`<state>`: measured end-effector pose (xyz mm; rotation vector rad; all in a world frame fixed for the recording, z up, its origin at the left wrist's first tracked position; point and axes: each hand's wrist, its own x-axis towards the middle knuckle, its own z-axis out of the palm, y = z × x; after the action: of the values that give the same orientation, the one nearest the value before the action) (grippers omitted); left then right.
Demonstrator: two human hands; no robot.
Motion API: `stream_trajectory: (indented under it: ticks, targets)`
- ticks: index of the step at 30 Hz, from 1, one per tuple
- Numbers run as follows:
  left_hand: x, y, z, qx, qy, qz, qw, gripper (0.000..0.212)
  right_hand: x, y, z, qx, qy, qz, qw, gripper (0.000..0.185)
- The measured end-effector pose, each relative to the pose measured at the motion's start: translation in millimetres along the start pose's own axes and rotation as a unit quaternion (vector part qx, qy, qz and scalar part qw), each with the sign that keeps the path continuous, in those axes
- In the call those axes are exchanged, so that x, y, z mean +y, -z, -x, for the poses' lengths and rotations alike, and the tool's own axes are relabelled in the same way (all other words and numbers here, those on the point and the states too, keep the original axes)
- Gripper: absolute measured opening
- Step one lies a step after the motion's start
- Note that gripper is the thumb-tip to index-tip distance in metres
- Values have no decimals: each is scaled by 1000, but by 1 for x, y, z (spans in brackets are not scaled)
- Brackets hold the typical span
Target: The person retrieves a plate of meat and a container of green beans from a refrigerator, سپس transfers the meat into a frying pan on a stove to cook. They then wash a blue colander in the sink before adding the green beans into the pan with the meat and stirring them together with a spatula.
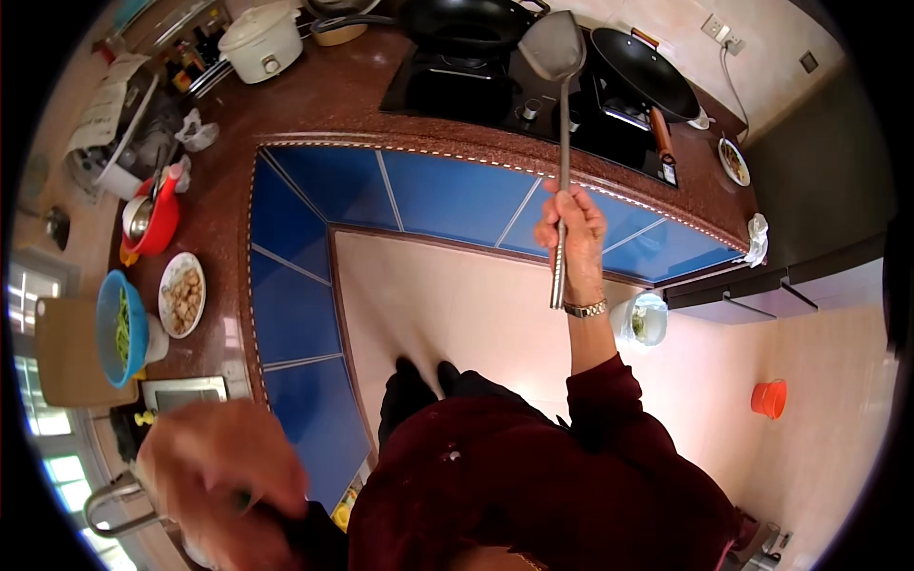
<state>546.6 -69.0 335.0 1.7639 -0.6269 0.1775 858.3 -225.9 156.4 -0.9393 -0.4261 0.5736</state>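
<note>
My right hand [582, 232] grips the long handle of a metal wok spatula [553, 46], its broad blade raised over the front of the black glass gas hob [457, 89]. Behind the blade stands a black wok [468, 25] on the left burner. A second black pan [643, 71] with a wooden handle rests tilted on the right burner. My left hand [221, 464] is raised close to the camera at the lower left, blurred, with its fingers bent. Whether it holds anything is hidden. Beyond it lies the sink [186, 389] edge.
On the left counter are a plate of browned food pieces [183, 294], a blue basin [111, 314] with green vegetables, and a red basin [161, 221]. A white electric cooker [261, 43] stands in the corner. A lined bin [650, 321] and an orange bucket [769, 398] stand on the floor.
</note>
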Motion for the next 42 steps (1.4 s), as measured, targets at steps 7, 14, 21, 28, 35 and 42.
stream_trajectory:
  ticks: [7,14,21,28,35,42]
  targets:
    - [-12,45,-93,-66,-129,81,986,24,-7,33,-44,81,49,73,993,15]
    - [-57,139,-120,-184,-257,111,942,32,23,42,-123,175,41,189,965,14]
    - [-121,241,-150,-92,-254,61,961,26,85,95,-217,215,67,410,884,18]
    - [-324,380,-134,349,238,-537,730,64,91,116,-261,196,117,594,772,21]
    - [-385,390,-135,304,395,-652,572,37,88,141,-276,213,87,569,789,21]
    - [-381,355,-137,338,367,-631,594,34,104,162,-291,213,77,534,815,18]
